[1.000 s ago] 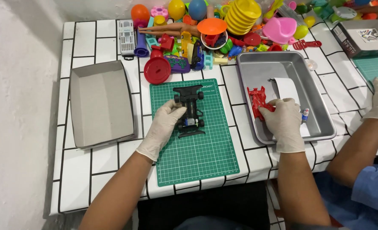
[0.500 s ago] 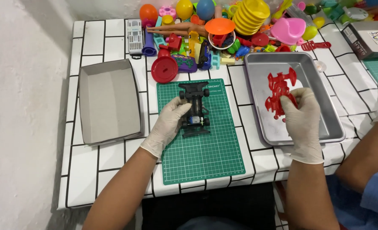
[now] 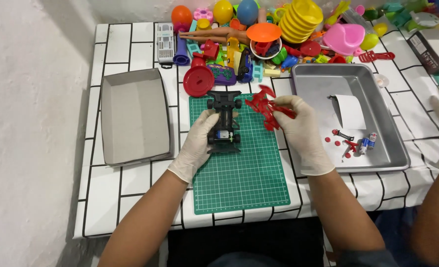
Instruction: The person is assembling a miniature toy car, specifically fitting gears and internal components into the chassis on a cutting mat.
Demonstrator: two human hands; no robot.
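L hand [image 3: 198,143] + R hand [image 3: 301,129]: closed grip

Cutting mat [image 3: 239,173] at frame centre, on tiled table [image 3: 130,198]. Toy car chassis [image 3: 224,121] on mat's upper part, left hand [image 3: 197,143] beside it. Car body shell [image 3: 266,106] right of chassis, in right hand [image 3: 301,128]. Empty tray [image 3: 135,116] left of mat. Metal tray [image 3: 377,89] right, small parts [image 3: 353,143] inside. Toy pile [image 3: 278,34] along top.
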